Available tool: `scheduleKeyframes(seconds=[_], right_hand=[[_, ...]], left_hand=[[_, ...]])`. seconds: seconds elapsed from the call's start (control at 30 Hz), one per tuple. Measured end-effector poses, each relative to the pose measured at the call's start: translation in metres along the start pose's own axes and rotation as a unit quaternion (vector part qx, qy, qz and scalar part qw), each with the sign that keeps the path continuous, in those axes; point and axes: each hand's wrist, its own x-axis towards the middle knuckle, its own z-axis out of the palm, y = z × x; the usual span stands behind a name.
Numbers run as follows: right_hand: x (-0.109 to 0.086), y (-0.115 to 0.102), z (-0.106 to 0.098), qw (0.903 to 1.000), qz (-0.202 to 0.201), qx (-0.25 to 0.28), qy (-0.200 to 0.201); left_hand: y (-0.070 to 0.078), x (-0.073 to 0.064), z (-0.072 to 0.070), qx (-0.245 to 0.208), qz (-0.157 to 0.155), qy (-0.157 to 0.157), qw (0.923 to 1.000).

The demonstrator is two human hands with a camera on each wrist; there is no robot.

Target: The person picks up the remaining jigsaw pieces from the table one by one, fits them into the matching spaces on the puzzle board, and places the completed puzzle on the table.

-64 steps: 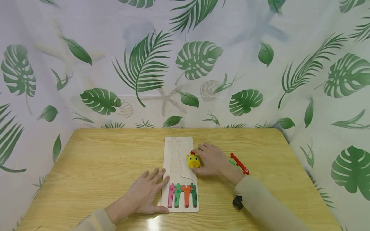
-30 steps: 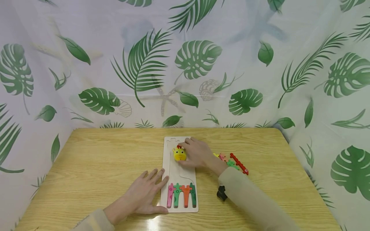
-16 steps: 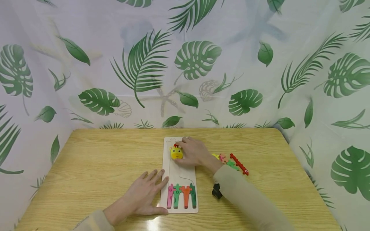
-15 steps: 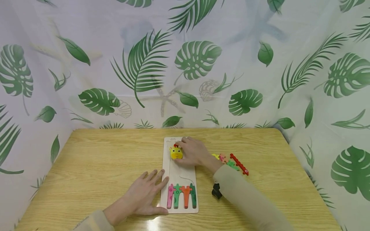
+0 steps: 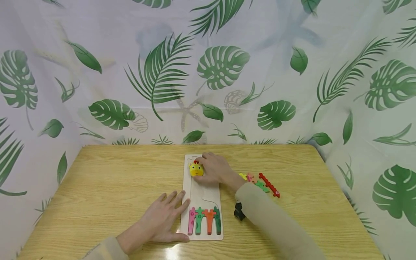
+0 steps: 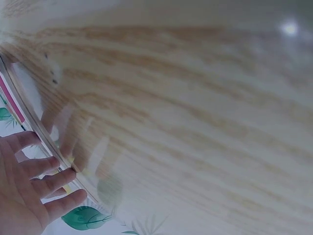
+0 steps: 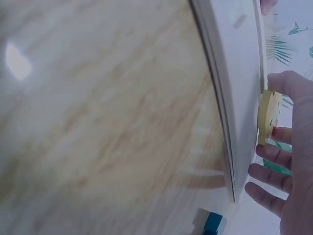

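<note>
Near the top of a pale wooden puzzle board (image 5: 204, 193), my right hand (image 5: 214, 168) pinches a yellow giraffe-head puzzle piece (image 5: 196, 169) with a red top. In the right wrist view, thumb and forefinger hold that yellow piece (image 7: 268, 115) by its edges, close to the board. My left hand (image 5: 164, 216) lies spread along the board's left edge, its fingertips touching the rim; the left wrist view shows the same fingers at the board's side (image 6: 54, 152). At the board's lower end sit leg pieces in pink (image 5: 191, 220), green (image 5: 199, 220), orange (image 5: 209, 220) and dark green (image 5: 217, 220).
Right of the board lie loose pieces: a long red one (image 5: 269, 185), a green one (image 5: 261, 186), a pink one (image 5: 250, 177) and a yellow one (image 5: 242, 176). A leaf-patterned cloth (image 5: 227, 108) hangs behind the wooden table (image 5: 123, 173).
My right hand has carried the yellow giraffe head leftward from the board's right edge, then slightly up toward its top left. My left hand has stayed in place.
</note>
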Motion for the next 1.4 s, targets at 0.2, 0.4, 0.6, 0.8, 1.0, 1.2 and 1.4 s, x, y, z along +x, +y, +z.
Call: scheduleKeyframes(seconds=[0.2, 0.4, 0.6, 0.8, 1.0, 1.2, 1.4], right_hand=[[0.005, -0.001, 0.000, 1.0000, 0.002, -0.004, 0.002], [0.012, -0.002, 0.002, 0.9999, 0.011, -0.002, -0.008], [0.017, -0.001, 0.002, 0.9998, 0.016, -0.011, -0.007], [0.019, 0.000, 0.000, 0.9999, 0.014, -0.005, -0.006], [0.022, 0.001, 0.002, 0.9999, 0.013, -0.003, 0.000], [0.025, 0.002, 0.003, 0.9998, 0.015, -0.010, 0.000], [0.025, 0.002, 0.004, 0.9998, 0.016, -0.006, 0.003]], left_hand=[[-0.001, 0.000, 0.001, 0.003, -0.001, 0.002, 1.0000], [-0.001, -0.001, 0.000, 0.001, -0.001, -0.001, 1.0000], [-0.002, 0.000, 0.000, -0.002, -0.001, -0.003, 1.0000], [-0.002, 0.000, -0.001, -0.009, -0.001, -0.006, 0.9999], [-0.002, 0.000, 0.001, -0.015, -0.002, -0.006, 0.9999], [0.000, 0.000, 0.001, -0.011, -0.001, -0.004, 0.9999], [0.000, 0.000, 0.001, -0.008, -0.002, -0.003, 1.0000]])
